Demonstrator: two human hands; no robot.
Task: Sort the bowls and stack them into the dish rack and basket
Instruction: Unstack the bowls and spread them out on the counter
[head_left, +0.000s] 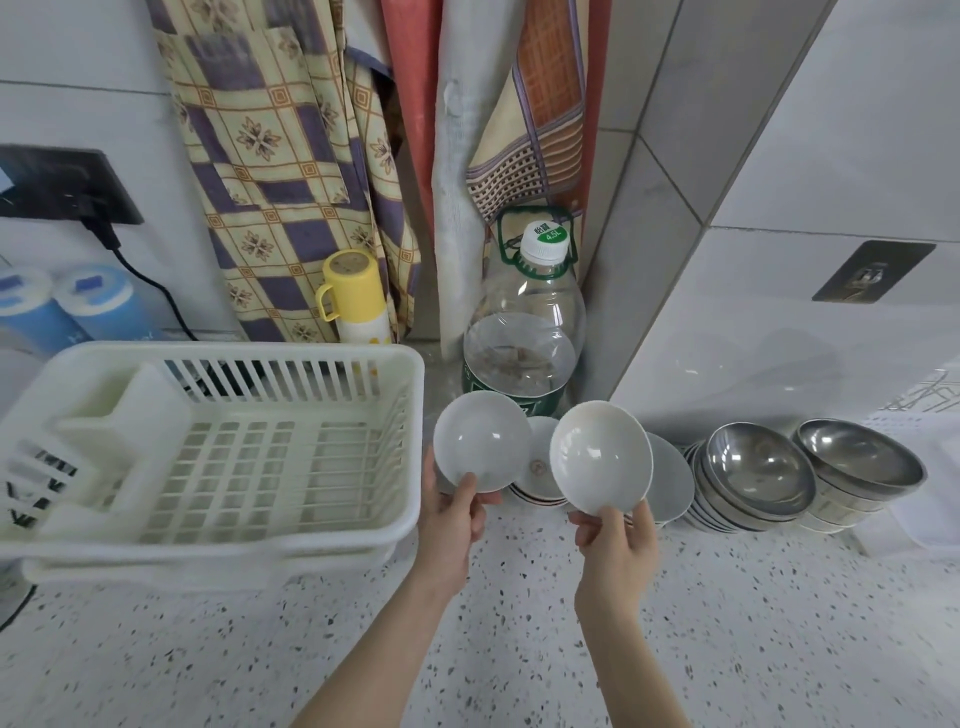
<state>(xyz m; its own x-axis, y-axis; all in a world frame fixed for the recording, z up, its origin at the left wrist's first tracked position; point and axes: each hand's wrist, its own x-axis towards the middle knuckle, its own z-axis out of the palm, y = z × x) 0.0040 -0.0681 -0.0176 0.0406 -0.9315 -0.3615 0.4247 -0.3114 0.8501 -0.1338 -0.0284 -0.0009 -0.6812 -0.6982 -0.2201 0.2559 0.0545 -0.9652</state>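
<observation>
Fingers first: both hands are busy, each one pinching a small white bowl by its lower rim. From the head camera, the left hand (451, 512) has its thumb over the inside edge of the left bowl (480, 448) at about 6 o'clock on the rim, with the other fingers tucked behind where I can't see them. The right hand (618, 545) does the same to the right bowl (600, 457), thumb on the near edge at roughly 6 o'clock, and the rest of the fingers reach up behind it.

Both bowls are tipped up so their insides face the camera, held clear above the worktop (519, 649).

Handling-wise, these look like glazed ceramic: stiff, light enough for a one-hand pinch, but smooth and probably slippery, and they'd chip if knocked together. The two rims sit near each other, so I'd keep them apart. A rim pinch works for carrying, though a grip with fingers under the foot would be safer for setting down.

The white dish rack (218, 447) sits at 9 o'clock from the left bowl, just beside it and with nothing in its slots. More ceramic bowls (543, 467) lean behind the held ones, and two stacks of steel bowls (758, 467) sit at 3 o'clock. I can't make out a basket for certain, so the sorting looks barely started.
</observation>
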